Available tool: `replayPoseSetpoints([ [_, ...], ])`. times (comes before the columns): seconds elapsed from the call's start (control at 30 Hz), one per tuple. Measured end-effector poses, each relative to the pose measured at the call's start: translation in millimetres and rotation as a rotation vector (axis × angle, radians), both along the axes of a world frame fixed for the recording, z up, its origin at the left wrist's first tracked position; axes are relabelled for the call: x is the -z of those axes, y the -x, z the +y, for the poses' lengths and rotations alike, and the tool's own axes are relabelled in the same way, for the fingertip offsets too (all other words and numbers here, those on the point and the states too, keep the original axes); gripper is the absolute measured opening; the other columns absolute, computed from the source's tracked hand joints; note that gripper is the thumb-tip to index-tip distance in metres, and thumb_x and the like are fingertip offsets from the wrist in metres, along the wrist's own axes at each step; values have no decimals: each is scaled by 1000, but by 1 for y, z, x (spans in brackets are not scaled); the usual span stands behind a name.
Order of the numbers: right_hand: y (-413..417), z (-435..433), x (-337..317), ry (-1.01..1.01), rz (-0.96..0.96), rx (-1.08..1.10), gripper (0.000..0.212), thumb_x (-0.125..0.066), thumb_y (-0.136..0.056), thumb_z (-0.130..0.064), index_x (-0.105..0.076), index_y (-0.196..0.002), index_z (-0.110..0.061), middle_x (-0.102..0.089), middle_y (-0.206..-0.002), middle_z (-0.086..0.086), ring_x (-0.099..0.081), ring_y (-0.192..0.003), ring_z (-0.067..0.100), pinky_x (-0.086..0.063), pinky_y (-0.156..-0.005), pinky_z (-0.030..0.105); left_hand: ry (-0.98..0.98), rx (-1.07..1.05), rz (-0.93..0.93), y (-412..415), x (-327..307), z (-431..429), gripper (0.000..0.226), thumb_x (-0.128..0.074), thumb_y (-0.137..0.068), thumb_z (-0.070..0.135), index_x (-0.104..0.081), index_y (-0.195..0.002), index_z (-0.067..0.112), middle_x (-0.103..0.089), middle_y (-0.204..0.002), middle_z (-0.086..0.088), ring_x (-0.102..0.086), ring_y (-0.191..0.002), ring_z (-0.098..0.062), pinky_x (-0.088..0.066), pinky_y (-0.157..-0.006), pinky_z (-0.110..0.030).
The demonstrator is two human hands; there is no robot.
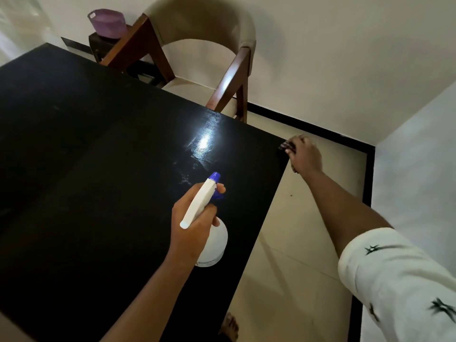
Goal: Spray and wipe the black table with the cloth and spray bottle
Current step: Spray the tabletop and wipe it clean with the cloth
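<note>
Spray bottle held over the black table, cloth at its far right corner.

The left hand (195,223) wraps its fingers around the white spray bottle (209,233), nozzle aimed at a glossy wet patch on the black table (86,156). The right hand (304,156) clamps a dark cloth (286,146) at the table's right edge. A chair (209,58) stands against the far edge; open tiled floor (296,243) lies to the right.
</note>
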State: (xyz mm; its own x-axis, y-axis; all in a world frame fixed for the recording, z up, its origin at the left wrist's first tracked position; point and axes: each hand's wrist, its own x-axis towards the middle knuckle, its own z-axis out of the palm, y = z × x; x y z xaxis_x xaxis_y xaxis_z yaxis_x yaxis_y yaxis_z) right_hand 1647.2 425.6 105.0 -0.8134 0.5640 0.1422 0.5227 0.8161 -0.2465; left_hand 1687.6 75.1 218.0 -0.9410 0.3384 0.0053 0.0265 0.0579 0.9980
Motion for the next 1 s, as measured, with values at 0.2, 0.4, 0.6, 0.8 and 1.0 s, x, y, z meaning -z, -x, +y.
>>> replayPoseSetpoints([
  [0.2,34,17,-11,35,-203,267,18,-53,-97,-19,-65,-107,-9,-65,-100,16,-61,-92,32,-43,-68,30,1,-39,-19,5,7,-3,45,-55,-85,-14,-61,-104,26,-69,-94,16,-66,-86,-14,-53,-55,-19],
  [0.4,7,-49,-43,82,38,342,29,-56,-96,-18,-58,-122,-6,-53,-122,20,-54,-109,35,-43,-81,34,-7,-58,-17,-1,-8,-36,44,-53,-85,-14,-62,-103,26,-68,-94,17,-66,-85,-12,-52,-55,-17],
  [0.6,-89,-222,-54,729,397,271,35,-60,-94,-29,-57,-128,-23,-62,-119,3,-61,-106,20,-51,-92,36,-35,-53,-2,-26,-29,-107,48,-52,-85,-16,-65,-99,28,-70,-94,12,-66,-81,-18,-53,-55,-19],
  [0.8,-184,-398,-90,1326,454,347,21,-57,-95,-25,-60,-116,-26,-69,-106,-1,-67,-92,15,-55,-74,27,-45,25,1,-80,-46,-215,62,-51,-85,-14,-69,-93,45,-70,-96,6,-66,-88,-19,-54,-57,-21],
  [1.0,-242,-505,-115,1581,479,415,27,-56,-94,-29,-59,-120,-21,-70,-108,7,-69,-95,26,-57,-74,39,50,35,-81,-134,-31,-313,30,-56,-80,16,-66,-101,35,-69,-95,5,-67,-79,-17,-55,-62,-28],
])
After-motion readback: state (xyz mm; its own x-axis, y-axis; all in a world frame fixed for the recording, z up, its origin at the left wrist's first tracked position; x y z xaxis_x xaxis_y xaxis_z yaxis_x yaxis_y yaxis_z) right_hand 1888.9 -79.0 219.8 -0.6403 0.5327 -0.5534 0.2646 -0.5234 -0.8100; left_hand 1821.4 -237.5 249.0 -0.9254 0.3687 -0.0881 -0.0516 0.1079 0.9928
